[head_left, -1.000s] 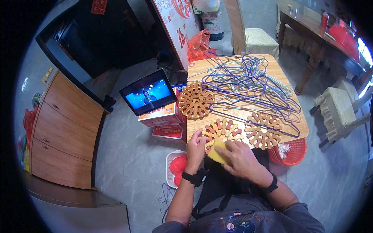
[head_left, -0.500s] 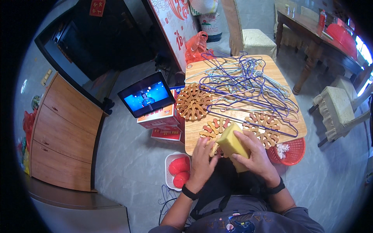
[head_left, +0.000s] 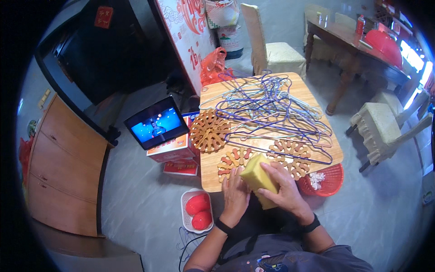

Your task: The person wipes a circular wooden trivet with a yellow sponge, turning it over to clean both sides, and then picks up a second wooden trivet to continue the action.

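Right grip (head_left: 286, 192) clasps yellow sponge (head_left: 261, 180) | left grip (head_left: 235, 197) at wooden trivet (head_left: 231, 159), hold unclear | trivet on surface (head_left: 210, 176), near edge | step: apparently wiping | next stroke likely calls for steadying trivet

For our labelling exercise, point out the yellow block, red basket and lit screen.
Yellow block (head_left: 257, 176), head view: visible middle.
Red basket (head_left: 334, 181), head view: right wall.
Lit screen (head_left: 157, 124), head view: display middle.
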Action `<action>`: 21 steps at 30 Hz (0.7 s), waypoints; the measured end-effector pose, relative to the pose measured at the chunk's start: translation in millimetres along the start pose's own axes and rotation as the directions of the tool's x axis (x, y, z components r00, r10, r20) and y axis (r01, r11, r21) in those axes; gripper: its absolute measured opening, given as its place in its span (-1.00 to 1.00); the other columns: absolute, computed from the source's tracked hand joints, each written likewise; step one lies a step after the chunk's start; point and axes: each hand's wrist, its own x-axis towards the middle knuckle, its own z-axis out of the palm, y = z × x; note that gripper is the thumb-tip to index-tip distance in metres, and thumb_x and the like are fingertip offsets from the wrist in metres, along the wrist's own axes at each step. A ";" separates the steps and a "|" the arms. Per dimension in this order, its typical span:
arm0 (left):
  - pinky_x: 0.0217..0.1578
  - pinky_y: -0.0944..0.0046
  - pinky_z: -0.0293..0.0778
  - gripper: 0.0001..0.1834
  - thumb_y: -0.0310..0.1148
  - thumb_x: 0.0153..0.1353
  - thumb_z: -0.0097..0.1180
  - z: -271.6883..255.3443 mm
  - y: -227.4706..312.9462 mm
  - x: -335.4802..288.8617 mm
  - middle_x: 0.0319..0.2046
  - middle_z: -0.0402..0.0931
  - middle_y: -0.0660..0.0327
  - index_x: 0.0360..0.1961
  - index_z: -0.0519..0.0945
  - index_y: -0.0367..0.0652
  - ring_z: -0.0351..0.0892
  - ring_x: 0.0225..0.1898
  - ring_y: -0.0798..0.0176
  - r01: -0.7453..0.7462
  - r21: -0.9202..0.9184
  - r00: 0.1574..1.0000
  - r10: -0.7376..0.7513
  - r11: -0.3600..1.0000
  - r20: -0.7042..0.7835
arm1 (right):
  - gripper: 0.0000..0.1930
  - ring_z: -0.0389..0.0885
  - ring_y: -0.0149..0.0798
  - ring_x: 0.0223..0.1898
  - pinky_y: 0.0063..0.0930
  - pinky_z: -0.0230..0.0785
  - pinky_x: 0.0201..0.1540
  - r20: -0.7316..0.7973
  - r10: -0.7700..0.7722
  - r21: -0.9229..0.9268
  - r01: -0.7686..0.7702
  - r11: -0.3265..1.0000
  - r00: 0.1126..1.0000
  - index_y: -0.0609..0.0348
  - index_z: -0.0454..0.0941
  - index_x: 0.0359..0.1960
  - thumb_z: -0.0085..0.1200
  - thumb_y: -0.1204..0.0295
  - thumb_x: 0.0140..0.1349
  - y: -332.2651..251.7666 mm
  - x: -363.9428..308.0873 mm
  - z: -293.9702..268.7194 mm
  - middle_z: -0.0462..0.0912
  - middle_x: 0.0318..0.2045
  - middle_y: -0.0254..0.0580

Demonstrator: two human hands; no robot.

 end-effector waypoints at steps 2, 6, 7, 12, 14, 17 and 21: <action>0.32 -0.22 0.12 -0.40 -0.51 0.14 0.29 -3.8 -0.9 1.6 0.41 0.25 0.00 0.25 0.47 -0.13 0.16 0.48 -0.17 -0.024 -0.031 1.000 0.024 0.999 0.001 | -0.25 0.50 0.11 0.20 -0.17 0.37 0.25 0.002 0.016 -0.002 -0.016 1.000 1.000 0.12 0.41 0.39 0.40 0.23 0.15 -0.9 -0.7 -1.4 0.47 0.19 0.09; 0.29 -0.12 0.19 -0.55 -0.54 0.20 0.21 -14.7 1.0 -1.0 0.33 0.33 0.04 0.15 0.55 -0.21 0.22 0.44 -0.14 -0.024 -0.006 0.999 0.024 1.000 0.027 | -0.26 0.51 0.17 0.17 -0.12 0.38 0.25 -0.010 -0.001 0.019 0.001 1.000 1.000 0.03 0.39 0.41 0.36 0.17 0.19 4.9 -1.0 4.1 0.47 0.19 0.15; 0.29 -0.10 0.20 -0.59 -0.53 0.24 0.17 -16.6 1.9 -0.7 0.30 0.39 0.04 0.14 0.56 -0.21 0.26 0.42 -0.12 -0.006 -0.001 0.999 0.006 1.000 0.036 | -0.26 0.51 0.17 0.17 -0.12 0.38 0.25 -0.032 -0.006 0.021 0.007 1.000 0.999 0.04 0.39 0.41 0.37 0.18 0.19 3.8 -0.7 3.9 0.47 0.19 0.15; 0.32 -0.02 0.24 -0.58 -0.52 0.35 0.06 -43.0 8.1 6.6 0.19 0.56 0.05 0.23 0.56 -0.17 0.42 0.35 -0.05 0.053 -0.271 0.998 -0.059 0.961 -0.016 | -0.25 0.50 0.12 0.20 -0.14 0.36 0.27 -0.141 -0.038 0.026 0.042 0.999 0.989 0.11 0.40 0.39 0.40 0.27 0.15 -4.8 2.3 -4.9 0.47 0.20 0.15; 0.29 0.01 0.35 -0.56 -0.54 0.41 0.03 -52.3 5.3 9.6 0.20 0.57 -0.01 0.30 0.53 -0.17 0.52 0.29 -0.02 0.049 -0.292 0.997 -0.063 0.955 -0.038 | -0.23 0.48 0.09 0.25 -0.16 0.31 0.32 -0.184 -0.023 0.044 0.031 0.999 0.983 0.13 0.40 0.40 0.42 0.27 0.13 -2.7 1.5 -7.0 0.46 0.24 0.12; 0.18 0.08 0.49 -0.55 -0.56 0.44 0.01 -67.4 7.4 8.6 0.15 0.61 -0.04 0.33 0.48 -0.20 0.62 0.19 0.02 0.193 -0.571 0.959 -0.275 0.798 -0.060 | -0.24 0.49 0.10 0.24 -0.16 0.32 0.32 -0.244 -0.044 0.032 0.053 0.998 0.969 0.14 0.40 0.39 0.42 0.31 0.12 -8.2 5.3 -11.7 0.47 0.23 0.13; 0.06 0.27 0.56 -0.62 -0.45 0.55 -0.08 -77.3 2.4 11.4 0.07 0.65 0.02 0.29 0.42 -0.40 0.66 0.06 0.25 0.149 -0.794 0.917 -0.382 0.590 -0.111 | -0.24 0.50 0.11 0.21 -0.17 0.35 0.29 -0.273 -0.054 -0.027 0.049 0.998 0.961 0.16 0.41 0.38 0.42 0.33 0.12 -11.8 8.3 -12.5 0.47 0.21 0.15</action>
